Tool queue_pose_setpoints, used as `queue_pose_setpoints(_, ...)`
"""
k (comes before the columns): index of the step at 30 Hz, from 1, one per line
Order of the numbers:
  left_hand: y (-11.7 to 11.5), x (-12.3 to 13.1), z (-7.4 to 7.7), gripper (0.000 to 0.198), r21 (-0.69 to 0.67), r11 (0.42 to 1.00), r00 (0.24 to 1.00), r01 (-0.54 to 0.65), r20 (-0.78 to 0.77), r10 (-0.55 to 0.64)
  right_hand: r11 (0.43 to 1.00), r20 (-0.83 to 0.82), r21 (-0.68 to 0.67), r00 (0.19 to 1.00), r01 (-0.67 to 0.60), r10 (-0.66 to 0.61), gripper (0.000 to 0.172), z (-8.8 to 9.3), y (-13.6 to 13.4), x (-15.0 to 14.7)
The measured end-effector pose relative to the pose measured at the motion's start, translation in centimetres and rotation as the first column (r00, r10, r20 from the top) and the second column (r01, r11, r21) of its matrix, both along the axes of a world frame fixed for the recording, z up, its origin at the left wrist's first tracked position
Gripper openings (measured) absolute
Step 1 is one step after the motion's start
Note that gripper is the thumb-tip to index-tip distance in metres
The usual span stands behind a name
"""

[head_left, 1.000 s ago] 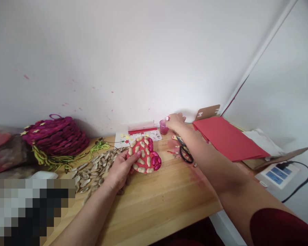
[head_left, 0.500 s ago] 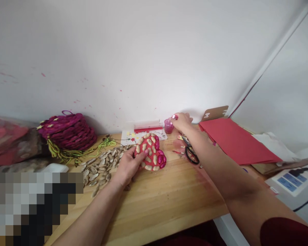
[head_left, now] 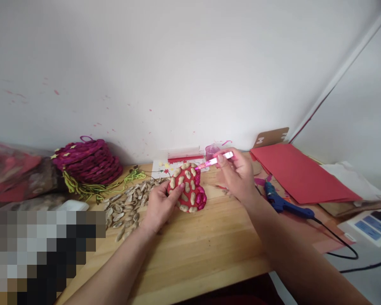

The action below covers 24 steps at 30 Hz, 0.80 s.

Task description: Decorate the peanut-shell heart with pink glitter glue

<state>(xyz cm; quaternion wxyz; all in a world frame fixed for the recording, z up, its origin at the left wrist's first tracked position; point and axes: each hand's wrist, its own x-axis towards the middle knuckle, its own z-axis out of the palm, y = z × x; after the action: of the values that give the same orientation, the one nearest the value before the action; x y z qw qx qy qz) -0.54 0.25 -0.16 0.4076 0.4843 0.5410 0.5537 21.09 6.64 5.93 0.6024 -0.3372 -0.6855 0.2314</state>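
My left hand [head_left: 161,202] grips a red piece [head_left: 184,180] covered with peanut shells by its left edge, thumb on top. Shells along its right side are painted shiny magenta; the others are bare tan. My right hand [head_left: 239,178] is closed round a white-handled paintbrush [head_left: 220,159]. The pink-wet bristles touch or nearly touch the upper right edge of the red piece. Behind the brush stands a small clear cup [head_left: 212,151] with pink paint, partly hidden by the hand. A heap of loose peanut shells [head_left: 127,209] lies left of my left hand.
A magenta braided basket [head_left: 89,163] with yellow-green strings stands at the back left, beside plastic bags [head_left: 14,173]. On the right are a blue glue gun [head_left: 282,205], red paper sheets [head_left: 301,173] and a power strip [head_left: 373,226]. A star sticker sheet [head_left: 160,167] lies by the wall.
My right hand has moved from the paint cup back toward me, bringing the paintbrush to the red piece. My left hand holds the piece nearly still. The glue gun has come into sight.
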Motion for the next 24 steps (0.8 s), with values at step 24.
queue_pose_setpoints(24,-0.87,0.51,0.89,0.032,0.077,0.996,0.967,-0.054,-0.244,0.071,0.949,0.321,0.315,0.94,0.012,-0.118,0.01,-0.6,-1.03,-0.12)
